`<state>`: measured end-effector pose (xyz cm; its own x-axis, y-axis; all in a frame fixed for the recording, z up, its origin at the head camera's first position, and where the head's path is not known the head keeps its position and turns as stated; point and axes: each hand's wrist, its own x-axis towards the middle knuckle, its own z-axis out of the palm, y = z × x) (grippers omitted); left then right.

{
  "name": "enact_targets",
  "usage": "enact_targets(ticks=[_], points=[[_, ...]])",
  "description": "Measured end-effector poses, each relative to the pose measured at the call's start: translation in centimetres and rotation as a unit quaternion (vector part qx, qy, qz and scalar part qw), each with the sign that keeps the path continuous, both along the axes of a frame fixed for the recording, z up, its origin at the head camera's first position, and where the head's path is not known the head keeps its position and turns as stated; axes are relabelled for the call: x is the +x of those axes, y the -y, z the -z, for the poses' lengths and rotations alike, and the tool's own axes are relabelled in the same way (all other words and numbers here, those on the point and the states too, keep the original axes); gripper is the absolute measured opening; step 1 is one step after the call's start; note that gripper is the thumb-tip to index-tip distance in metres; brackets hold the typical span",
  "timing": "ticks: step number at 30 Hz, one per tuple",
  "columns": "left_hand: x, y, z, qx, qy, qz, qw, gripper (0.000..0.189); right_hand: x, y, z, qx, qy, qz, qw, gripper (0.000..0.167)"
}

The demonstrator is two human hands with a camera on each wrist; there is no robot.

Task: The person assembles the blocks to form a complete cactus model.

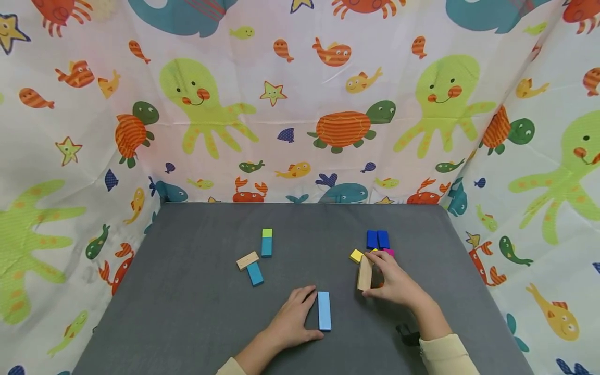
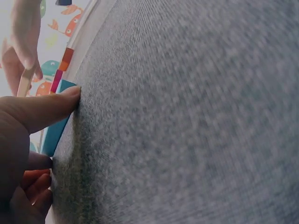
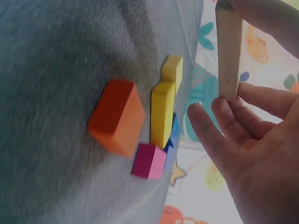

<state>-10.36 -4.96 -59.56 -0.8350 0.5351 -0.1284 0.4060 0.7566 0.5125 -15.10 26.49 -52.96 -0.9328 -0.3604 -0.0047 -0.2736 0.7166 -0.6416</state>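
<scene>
A plain wooden block point(image 1: 364, 273) is held by its two ends between the thumb and fingertips of my right hand point(image 1: 396, 281). In the right wrist view the same wooden block point(image 3: 229, 53) is raised over the cloth, with an orange block point(image 3: 117, 117) and yellow blocks point(image 3: 162, 114) beyond it. My left hand point(image 1: 291, 320) spans a light blue block point(image 1: 324, 311) lying lengthwise on the table, thumb at the near end and fingers at the far end. The left wrist view shows the thumb point(image 2: 51, 107) against that blue block point(image 2: 56, 130).
On the left of the grey table point(image 1: 187, 312) lie a green block point(image 1: 267, 233), two blue blocks point(image 1: 255, 274) and a wooden block point(image 1: 247, 260). Dark blue blocks point(image 1: 377, 239) and a magenta block point(image 3: 148, 161) lie beyond my right hand. A patterned curtain point(image 1: 281, 120) surrounds the table.
</scene>
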Motion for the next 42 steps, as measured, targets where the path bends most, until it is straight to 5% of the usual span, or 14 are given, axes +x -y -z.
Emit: enact_targets(ticks=[10, 23, 42], points=[[0.1, -0.5, -0.2, -0.005, -0.003, -0.011, 0.9999, 0.101, -1.8, 2.8, 0.5, -0.003, -0.017, -0.019, 0.9997, 0.095], [0.5, -0.7, -0.2, -0.013, -0.004, -0.012, 0.9998, 0.11, -3.5, 5.7, 2.0, -0.008, 0.013, -0.046, 0.9988, 0.098], [0.7, -1.1, -0.2, -0.018, -0.002, -0.029, 0.9994, 0.108, -4.1, 8.1, 3.4, -0.004, 0.036, -0.087, 0.9956, 0.097]])
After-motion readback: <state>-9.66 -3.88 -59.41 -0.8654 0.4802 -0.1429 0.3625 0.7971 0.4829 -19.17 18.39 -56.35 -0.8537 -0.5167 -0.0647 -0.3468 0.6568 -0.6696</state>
